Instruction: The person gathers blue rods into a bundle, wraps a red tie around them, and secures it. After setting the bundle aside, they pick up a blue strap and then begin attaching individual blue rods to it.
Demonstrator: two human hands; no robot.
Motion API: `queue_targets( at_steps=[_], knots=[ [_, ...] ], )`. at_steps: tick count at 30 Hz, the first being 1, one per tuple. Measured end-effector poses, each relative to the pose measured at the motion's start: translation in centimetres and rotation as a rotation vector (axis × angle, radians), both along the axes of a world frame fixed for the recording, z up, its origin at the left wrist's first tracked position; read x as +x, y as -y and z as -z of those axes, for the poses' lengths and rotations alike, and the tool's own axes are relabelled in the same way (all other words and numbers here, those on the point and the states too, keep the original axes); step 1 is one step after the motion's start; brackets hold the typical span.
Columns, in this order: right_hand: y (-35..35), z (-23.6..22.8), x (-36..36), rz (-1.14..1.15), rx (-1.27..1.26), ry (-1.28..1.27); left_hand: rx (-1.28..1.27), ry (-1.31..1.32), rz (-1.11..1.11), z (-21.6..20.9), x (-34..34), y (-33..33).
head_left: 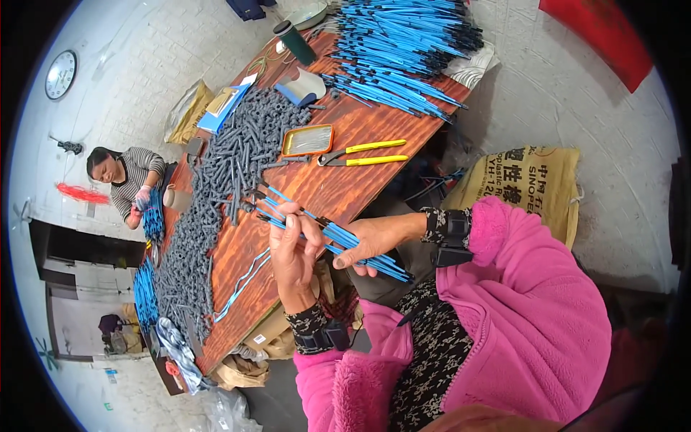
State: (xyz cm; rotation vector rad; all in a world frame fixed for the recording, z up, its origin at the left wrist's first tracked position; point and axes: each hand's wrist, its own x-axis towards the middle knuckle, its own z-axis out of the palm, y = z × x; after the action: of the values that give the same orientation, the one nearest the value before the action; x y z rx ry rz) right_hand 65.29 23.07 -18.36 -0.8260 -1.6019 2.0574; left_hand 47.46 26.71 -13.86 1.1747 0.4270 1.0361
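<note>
Before me, over the near edge of the wooden table, I hold a bundle of thin blue rods with black ends (338, 234). My right hand (378, 240) wraps around the lower part of the bundle. My left hand (296, 248) is closed near its upper end, thumb and fingers around some of the rods. A big heap of short dark grey tubes (248, 144) covers the table beyond my hands. Yellow-handled pliers (367, 153) lie beside an orange-rimmed tray of thin metal pins (308, 140).
A large pile of blue rods (403, 43) covers the table's far right end. A green bottle (294, 42) stands nearby. Across the table a person in stripes (133, 173) handles another blue bundle. Loose blue strips (241, 284) lie at left. A printed sack (518, 187) stands at right.
</note>
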Motion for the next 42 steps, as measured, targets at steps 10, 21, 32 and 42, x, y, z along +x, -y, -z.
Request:
queue_targets(
  at_steps=[10, 21, 32, 42],
  knots=[
    [-4.4, 4.4, 15.3, 1.322, 1.25, 1.06, -0.19, 0.338, -0.437, 4.0, -3.5, -6.1],
    [-6.3, 4.9, 22.1, 1.231, 0.926, 1.233, -0.278, 0.365, -0.29, 5.1, -2.8, -6.1],
    [-9.2, 4.5, 22.5, 1.006, 1.143, 1.302, -0.283, 0.387, -0.306, 5.6, -3.2, -5.0],
    [-8.8, 6.6, 22.1, 1.267, 0.613, 0.488, -0.302, 0.399, -0.292, 5.2, -4.2, -4.7]
  ],
)
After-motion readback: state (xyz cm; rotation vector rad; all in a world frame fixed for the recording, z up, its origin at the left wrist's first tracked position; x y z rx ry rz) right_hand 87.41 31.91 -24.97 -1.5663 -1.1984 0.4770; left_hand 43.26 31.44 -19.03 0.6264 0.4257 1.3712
